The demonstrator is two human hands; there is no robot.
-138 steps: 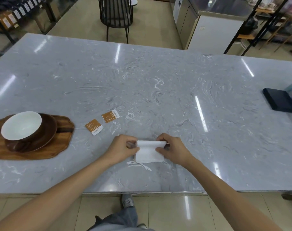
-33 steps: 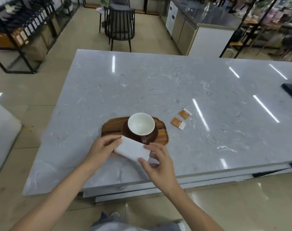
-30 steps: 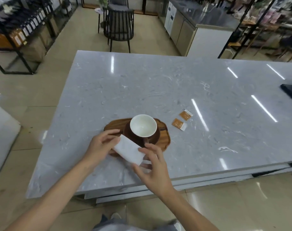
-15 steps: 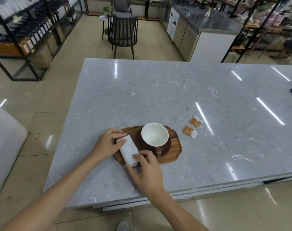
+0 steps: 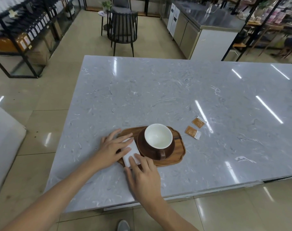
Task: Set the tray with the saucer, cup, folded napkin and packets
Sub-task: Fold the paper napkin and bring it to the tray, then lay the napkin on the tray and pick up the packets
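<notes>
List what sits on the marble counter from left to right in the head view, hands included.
left hand → folded napkin → cup on its saucer → nearer packet → farther packet. The right hand overlaps the napkin, so I leave it out; the tray lies under the middle items.

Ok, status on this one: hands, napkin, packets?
Left hand and right hand flat on folded white napkin, pressing it onto wooden tray beside brown cup. Two orange packets on grey marble table, off tray. Nothing blocking.
</notes>
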